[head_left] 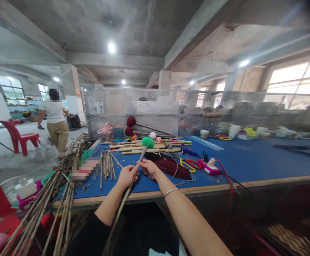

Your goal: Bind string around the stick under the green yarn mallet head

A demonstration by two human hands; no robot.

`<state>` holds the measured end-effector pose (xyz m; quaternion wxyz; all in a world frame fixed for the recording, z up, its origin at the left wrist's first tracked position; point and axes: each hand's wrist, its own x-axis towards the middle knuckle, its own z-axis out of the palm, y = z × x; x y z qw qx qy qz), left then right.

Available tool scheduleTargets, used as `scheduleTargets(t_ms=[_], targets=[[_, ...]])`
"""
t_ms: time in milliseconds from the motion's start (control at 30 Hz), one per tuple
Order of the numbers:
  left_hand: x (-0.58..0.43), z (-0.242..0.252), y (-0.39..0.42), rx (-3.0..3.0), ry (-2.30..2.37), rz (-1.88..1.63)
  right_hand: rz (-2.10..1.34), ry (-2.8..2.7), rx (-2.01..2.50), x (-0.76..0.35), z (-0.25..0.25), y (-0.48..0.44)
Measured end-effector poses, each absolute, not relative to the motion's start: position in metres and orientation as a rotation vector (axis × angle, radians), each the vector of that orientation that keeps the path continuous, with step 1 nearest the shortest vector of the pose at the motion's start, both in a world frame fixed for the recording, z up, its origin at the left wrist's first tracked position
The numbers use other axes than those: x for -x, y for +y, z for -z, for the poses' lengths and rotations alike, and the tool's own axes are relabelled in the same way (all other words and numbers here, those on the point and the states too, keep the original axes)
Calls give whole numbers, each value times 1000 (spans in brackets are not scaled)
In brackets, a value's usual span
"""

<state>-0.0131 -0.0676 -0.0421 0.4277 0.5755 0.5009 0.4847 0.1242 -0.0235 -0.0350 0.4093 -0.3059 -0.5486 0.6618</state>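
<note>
I list: stick bundle [48, 193]; left hand [128, 176], curled around a stick [124, 198] tipped with a green ball [148, 143], above the blue table [251, 160]; right hand [149, 169], pinching that stick higher up. I'd judge firm left, light right best.

Clearly a craft workshop I'm standing in: raw concrete beams [117, 60] overhead, a perforated metal partition [109, 103], and a long blue bench [251, 158] strewn with cut sticks [107, 165], a glue gun [188, 150], scissors [197, 166] and a power strip [208, 169], with bundled sticks [46, 199] beside it.
</note>
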Motion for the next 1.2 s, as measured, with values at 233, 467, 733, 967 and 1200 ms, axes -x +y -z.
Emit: scheduleTargets(t_ms=[233, 467, 733, 967, 1200], targets=[[11, 45, -68, -1639, 1414, -1353, -1569, -1369, 838, -122, 37, -24], [10, 42, -69, -1499, 1287, -1276, -1643, -1406, 795, -122, 34, -27], [9, 38, -68, -1250, 1087, -1214, -1593, -1453, 791, -123, 35, -28], [15, 37, -63, -1213, 1067, -1281, -1418, -1582, 881, -119, 32, -38], [28, 32, -62, -965, 1076, -1508, -581, -2062, 1122, -168, 0, -140]])
